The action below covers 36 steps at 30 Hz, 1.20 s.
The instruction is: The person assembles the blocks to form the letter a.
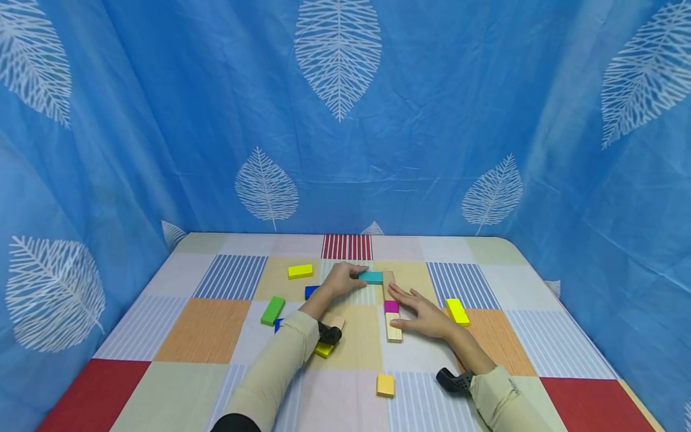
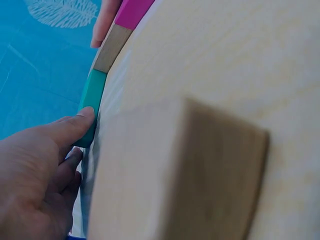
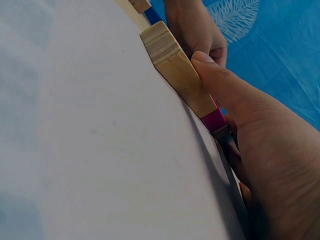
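My left hand (image 1: pixel 341 280) pinches the left end of a teal block (image 1: pixel 370 278) between thumb and fingers. The teal block's right end meets the upper part of a line of flat blocks: a plain wooden block (image 1: pixel 387 283), a magenta block (image 1: pixel 391 306) and another plain wooden block (image 1: pixel 394 332). Along the right side of this line lies my right hand (image 1: pixel 429 318), its fingers stretched out. Its thumb touches the nearer wooden block (image 3: pixel 187 82) in the right wrist view, while the other fingers are partly hidden behind the line.
Around the left forearm lie a yellow block (image 1: pixel 300 272), a blue block (image 1: pixel 310 291), a green block (image 1: pixel 273 311) and a wooden block (image 1: pixel 337 322). Another yellow block (image 1: pixel 457 312) is right of the right hand. An orange-yellow block (image 1: pixel 385 385) sits near the front.
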Each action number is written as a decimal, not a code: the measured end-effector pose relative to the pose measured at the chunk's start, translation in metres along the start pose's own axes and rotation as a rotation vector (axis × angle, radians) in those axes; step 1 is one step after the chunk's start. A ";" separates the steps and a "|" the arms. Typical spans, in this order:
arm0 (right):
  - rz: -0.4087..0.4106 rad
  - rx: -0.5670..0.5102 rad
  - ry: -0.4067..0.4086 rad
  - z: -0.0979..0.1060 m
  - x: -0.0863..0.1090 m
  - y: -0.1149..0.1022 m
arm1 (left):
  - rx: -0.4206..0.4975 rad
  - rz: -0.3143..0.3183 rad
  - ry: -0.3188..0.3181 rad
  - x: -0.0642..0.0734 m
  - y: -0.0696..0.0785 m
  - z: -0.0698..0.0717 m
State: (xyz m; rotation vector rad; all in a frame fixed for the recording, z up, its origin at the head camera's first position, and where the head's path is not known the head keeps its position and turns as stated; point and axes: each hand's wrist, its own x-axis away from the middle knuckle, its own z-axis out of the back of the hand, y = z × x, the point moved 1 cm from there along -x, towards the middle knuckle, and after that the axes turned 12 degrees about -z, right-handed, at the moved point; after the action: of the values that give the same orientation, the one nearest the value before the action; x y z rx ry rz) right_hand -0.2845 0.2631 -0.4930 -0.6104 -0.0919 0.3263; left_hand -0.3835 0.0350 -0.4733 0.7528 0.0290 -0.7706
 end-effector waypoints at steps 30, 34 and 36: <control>-0.013 -0.006 0.018 0.000 0.000 0.000 | 0.000 -0.034 -0.005 -0.003 -0.002 -0.001; -0.028 -0.004 0.016 -0.001 0.001 0.000 | -0.016 -0.045 -0.002 -0.001 -0.003 -0.002; -0.037 0.002 0.015 -0.001 0.001 -0.001 | -0.024 -0.049 -0.003 -0.001 -0.004 -0.003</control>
State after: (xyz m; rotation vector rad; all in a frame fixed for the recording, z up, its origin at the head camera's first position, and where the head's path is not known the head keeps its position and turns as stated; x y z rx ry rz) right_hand -0.2833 0.2622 -0.4931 -0.6085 -0.0888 0.2862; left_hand -0.3859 0.0354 -0.4775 0.7307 0.0546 -0.8169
